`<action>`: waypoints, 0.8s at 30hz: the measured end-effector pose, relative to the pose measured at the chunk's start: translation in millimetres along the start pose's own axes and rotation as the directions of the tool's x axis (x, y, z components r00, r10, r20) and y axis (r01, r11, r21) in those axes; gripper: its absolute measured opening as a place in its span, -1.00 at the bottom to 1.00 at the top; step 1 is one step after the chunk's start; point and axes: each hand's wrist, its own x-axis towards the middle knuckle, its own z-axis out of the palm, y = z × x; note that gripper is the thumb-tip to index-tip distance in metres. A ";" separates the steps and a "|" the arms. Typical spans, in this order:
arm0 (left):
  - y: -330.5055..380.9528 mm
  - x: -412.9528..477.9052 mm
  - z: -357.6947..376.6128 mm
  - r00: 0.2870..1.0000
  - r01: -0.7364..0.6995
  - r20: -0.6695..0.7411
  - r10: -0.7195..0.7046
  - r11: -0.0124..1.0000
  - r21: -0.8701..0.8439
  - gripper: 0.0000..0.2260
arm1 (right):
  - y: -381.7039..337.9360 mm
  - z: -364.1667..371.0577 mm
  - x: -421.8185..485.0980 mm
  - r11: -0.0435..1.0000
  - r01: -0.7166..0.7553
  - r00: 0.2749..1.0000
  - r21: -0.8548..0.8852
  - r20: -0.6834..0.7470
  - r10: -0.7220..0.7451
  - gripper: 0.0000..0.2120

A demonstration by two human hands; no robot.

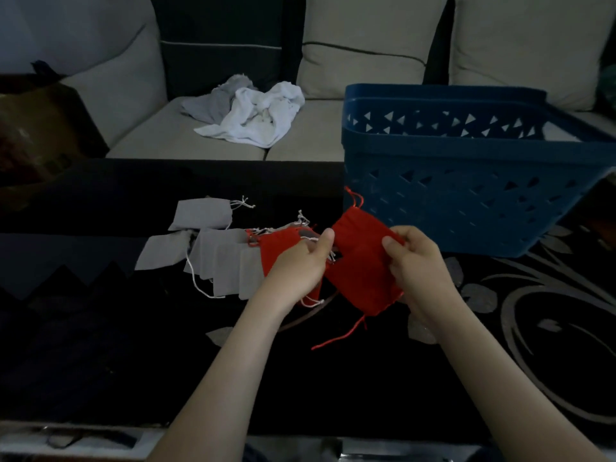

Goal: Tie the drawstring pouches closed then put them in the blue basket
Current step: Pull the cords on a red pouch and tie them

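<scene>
Hands hold one red drawstring pouch [361, 265] up above the dark patterned bench [550, 345], just in front of the blue basket [466, 195]. The left hand [300, 261] grips the pouch's left edge, its thumb raised along the cloth and its fingers curled behind. The right hand [415, 261] pinches the right edge, its thumb pressed on the front face and its fingers folded round the back. The pouch hangs tilted between them, with one red cord [355, 198] looping up from its top corner against the basket wall and another trailing from its lower edge down toward the bench. The basket stands upright on the bench at the right; what lies inside it cannot be made out. Left of the hands, several grey pouches [206, 213] lie flat and overlapping on the bench, their pale strings loose. A second red pouch [278, 245] lies at the near end of that row, partly hidden under the left hand. Behind the bench, a beige sofa [160, 128] carries a crumpled white cloth [260, 118] touching a grey cloth [210, 105].
</scene>
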 end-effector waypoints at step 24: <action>19.7 -5.9 18.6 0.984 0.073 0.163 0.065 0.692 -0.718 -0.90 | -13.0 -11.1 -10.5 0.944 -0.036 0.978 0.327 0.205 -0.034 -0.74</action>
